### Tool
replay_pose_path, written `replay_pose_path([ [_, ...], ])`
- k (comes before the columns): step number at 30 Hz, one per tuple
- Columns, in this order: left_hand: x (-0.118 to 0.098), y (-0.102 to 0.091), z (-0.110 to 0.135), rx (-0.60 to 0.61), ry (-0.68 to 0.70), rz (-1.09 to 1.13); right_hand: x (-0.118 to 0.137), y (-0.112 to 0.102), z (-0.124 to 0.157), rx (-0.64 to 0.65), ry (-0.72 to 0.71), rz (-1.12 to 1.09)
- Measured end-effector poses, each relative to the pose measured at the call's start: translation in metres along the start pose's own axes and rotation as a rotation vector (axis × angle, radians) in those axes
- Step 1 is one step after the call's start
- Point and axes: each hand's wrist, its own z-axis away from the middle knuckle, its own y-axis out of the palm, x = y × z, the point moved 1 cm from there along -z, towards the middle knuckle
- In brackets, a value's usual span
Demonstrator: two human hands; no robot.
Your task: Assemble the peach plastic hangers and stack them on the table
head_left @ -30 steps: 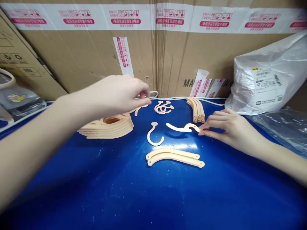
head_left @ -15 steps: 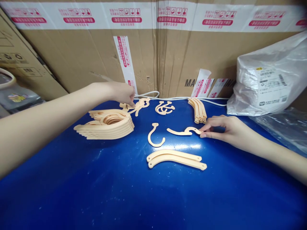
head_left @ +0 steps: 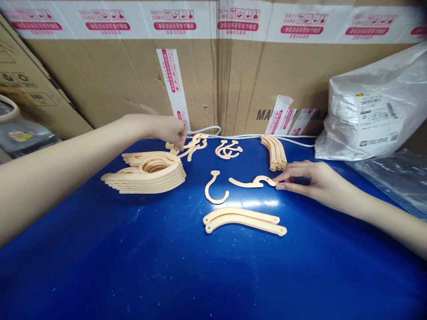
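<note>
My right hand (head_left: 302,178) pinches one end of a beige curved hanger piece (head_left: 245,183) between thumb and fingers, the piece low over the blue table. At the back, my left hand (head_left: 171,131) has its fingers closed and pointing down at a loose pile of similar curved pieces (head_left: 196,144); whatever they grip is hidden. Just in front of that hand lies a stack of beige hanger parts (head_left: 150,178). A single hanger hook (head_left: 215,191) lies mid-table, left of the held piece. Nearer to me are two long hanger arms (head_left: 245,221), side by side.
Several hooks (head_left: 228,150) and a stack of hanger arms (head_left: 274,152) lie toward the back of the blue table (head_left: 167,266). A white cable (head_left: 300,144) runs along the foot of a large cardboard box (head_left: 116,80). A white plastic bag (head_left: 347,120) stands at right.
My right hand and the curved hanger piece have shifted very slightly left. My left hand's fingers have drawn a little back from the loose pieces and closed together.
</note>
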Motion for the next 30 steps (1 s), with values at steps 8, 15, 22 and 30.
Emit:
replay_pose_path([
  [8,-0.002,-0.002,0.015,-0.04,0.017,0.048,-0.002,0.0,0.001,0.01,-0.013,0.031],
  [15,-0.035,-0.022,0.059,-0.275,-0.103,0.005,0.001,0.0,0.002,-0.012,-0.045,0.098],
  [22,-0.115,-0.01,0.119,-0.496,0.061,0.449,0.011,-0.006,0.004,-0.036,-0.085,0.218],
  [30,-0.151,0.045,0.118,-0.283,0.149,0.965,0.036,-0.012,0.011,-0.196,-0.16,0.301],
])
